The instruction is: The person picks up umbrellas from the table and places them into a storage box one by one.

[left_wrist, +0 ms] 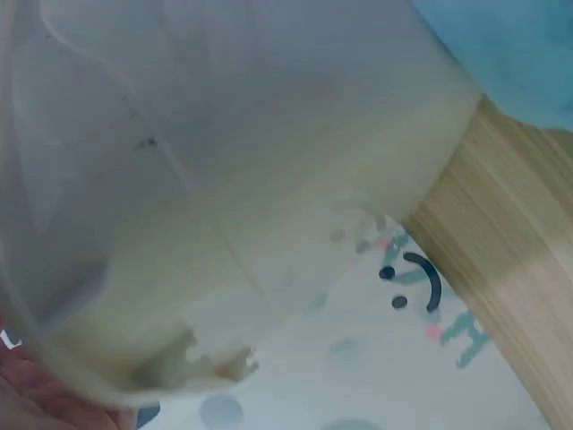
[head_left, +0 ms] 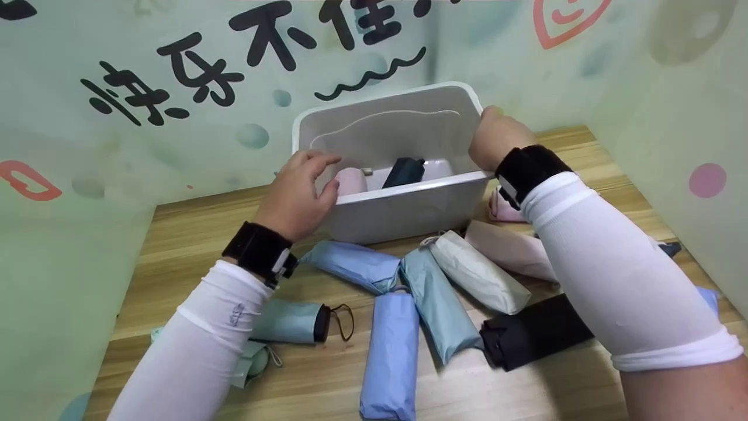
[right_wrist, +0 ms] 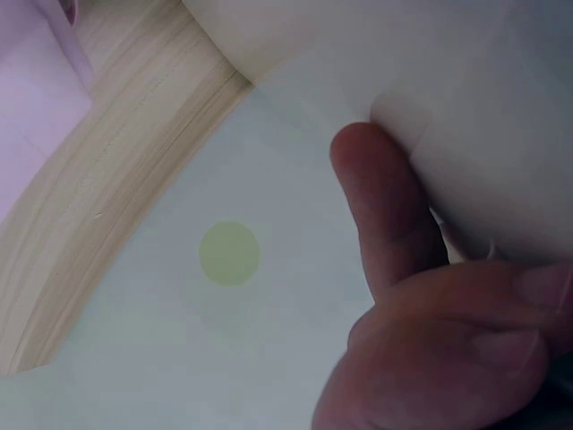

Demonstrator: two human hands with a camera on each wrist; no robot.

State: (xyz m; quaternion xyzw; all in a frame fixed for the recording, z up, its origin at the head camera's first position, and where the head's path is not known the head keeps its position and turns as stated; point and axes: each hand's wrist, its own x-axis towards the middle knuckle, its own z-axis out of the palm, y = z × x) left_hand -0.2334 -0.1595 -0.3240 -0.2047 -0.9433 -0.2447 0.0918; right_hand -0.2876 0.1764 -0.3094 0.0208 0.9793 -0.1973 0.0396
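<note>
A white plastic bin [head_left: 403, 213] stands against the back wall, its opening facing me. Inside lie a pink folded umbrella [head_left: 351, 182] and a dark one [head_left: 405, 172]. My left hand [head_left: 301, 193] holds the bin's left rim, thumb toward the front corner. On the opposite side, my right hand [head_left: 501, 137] grips the right rim. The right wrist view shows one finger [right_wrist: 380, 197] along the bin's outer wall. In the left wrist view the bin's pale wall [left_wrist: 269, 116] fills much of the picture, with part of the left hand [left_wrist: 54, 394] at the lower corner.
Several folded umbrellas lie before the bin: blue [head_left: 390, 354], another blue [head_left: 353, 266], teal [head_left: 441, 307], white [head_left: 480, 272], pale pink [head_left: 511, 250] and black [head_left: 534, 331]. Green ones [head_left: 286, 321] lie near the left forearm. Printed walls enclose the wooden tabletop [head_left: 193, 251].
</note>
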